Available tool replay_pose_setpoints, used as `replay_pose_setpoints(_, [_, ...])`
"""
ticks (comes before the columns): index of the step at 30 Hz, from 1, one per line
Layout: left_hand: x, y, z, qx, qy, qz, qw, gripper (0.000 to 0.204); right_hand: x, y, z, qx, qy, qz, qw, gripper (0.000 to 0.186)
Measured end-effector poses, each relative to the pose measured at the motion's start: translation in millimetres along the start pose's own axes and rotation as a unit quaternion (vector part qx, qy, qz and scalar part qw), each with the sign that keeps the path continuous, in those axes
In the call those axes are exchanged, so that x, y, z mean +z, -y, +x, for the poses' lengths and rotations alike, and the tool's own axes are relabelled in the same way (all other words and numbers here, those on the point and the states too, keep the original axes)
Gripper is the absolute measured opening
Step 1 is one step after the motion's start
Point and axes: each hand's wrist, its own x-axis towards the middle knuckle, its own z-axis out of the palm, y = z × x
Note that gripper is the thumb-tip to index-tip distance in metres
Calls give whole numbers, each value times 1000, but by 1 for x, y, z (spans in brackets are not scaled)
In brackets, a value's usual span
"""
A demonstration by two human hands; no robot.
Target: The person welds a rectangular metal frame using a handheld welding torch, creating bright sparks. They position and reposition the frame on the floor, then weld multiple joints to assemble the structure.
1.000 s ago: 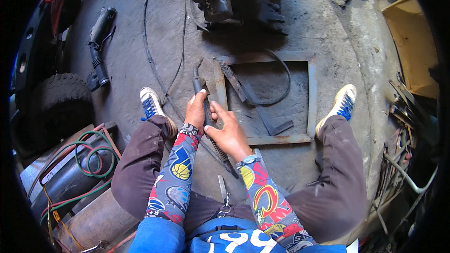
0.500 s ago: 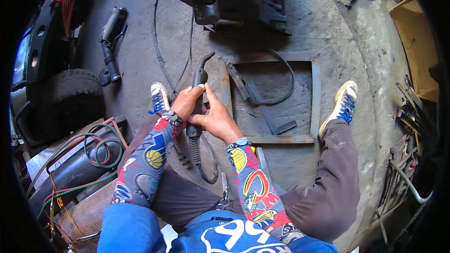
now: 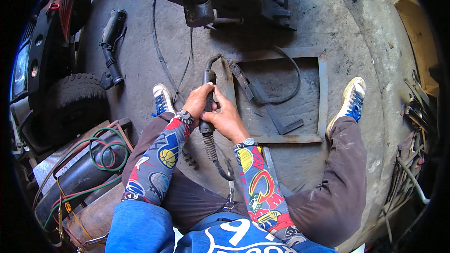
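A black MIG welding gun (image 3: pixel 206 127) with a bent neck and a ribbed cable sleeve is held upright between my legs. My left hand (image 3: pixel 197 100) wraps its handle from the left. My right hand (image 3: pixel 228 120) closes on it from the right, thumb across the handle and fingers near the left hand's. The neck's tip is by the near-left bar of a rusty rectangular metal frame (image 3: pixel 322 98) on the floor. Inside that frame lie a metal square (image 3: pixel 274 115) and a dark clamp-like piece (image 3: pixel 240 80) next to a looped black cable (image 3: pixel 297 86).
A dark, heavy vise-like metal body (image 3: pixel 262 0) stands ahead. At left are a vehicle tire (image 3: pixel 70 96), a black ribbed pipe (image 3: pixel 110 56), and cylinders with red and green hoses (image 3: pixel 111 157). Scrap metal (image 3: pixel 408 159) and a cardboard box (image 3: pixel 419 42) line the right side.
The view has shifted slightly, moving most of the scene a little to the right. Both hands keep their hold on the welding gun, whose neck now tips slightly more to the right.
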Motion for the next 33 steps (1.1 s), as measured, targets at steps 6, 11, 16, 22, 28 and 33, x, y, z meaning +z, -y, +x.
replay_pose_setpoints(6, [-3, 5, 1, -7, -2, 1, 1000, 40, 3, 1, -1, -7, -1, 0, 1000, 99])
replay_pose_setpoints(11, [-5, 8, 3, 7, 11, 6, 1000, 40, 0, 5, -3, 30, 21, -5, 999, 95])
replay_pose_setpoints(16, [-2, 8, 6, 14, 8, 17, 1000, 41, -1, 0, 0, 13, 22, -28, 999, 97])
replay_pose_setpoints(22, [1, 7, 4, 16, -3, 14, 1000, 41, 1, -9, 6, 9, 30, 11, 999, 97])
replay_pose_setpoints(28, [0, 4, 2, 11, -5, 3, 1000, 40, -2, -2, 3, 35, 44, -9, 998, 98])
replay_pose_setpoints(33, [2, 1, 0, 5, -7, -2, 1000, 40, -1, 4, 1, 40, 40, 28, 998, 97])
